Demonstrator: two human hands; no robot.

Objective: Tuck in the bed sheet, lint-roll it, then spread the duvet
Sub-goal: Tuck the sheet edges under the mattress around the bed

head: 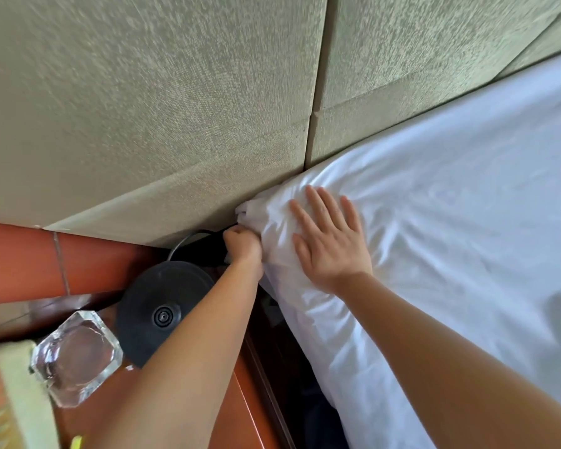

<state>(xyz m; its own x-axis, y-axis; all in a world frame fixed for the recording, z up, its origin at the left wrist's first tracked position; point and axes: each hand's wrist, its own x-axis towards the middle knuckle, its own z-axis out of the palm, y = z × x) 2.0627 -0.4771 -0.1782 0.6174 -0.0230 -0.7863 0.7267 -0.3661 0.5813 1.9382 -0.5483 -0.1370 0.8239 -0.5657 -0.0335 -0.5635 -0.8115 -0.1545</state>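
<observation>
Head view: my right hand (329,246) lies flat on the white bed sheet (450,222) at the mattress corner, fingers straight and spread. My left hand (243,246) is curled into a fist around bunched sheet at the corner's edge, beside the padded headboard (143,108). A black kettle base (162,309) and glass ashtray (76,358) sit on the wooden nightstand (234,400).

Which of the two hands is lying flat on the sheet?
The right hand, fingers spread flat on the white bed sheet at the mattress corner. The left hand is curled into the bunched sheet edge beside it.
</observation>
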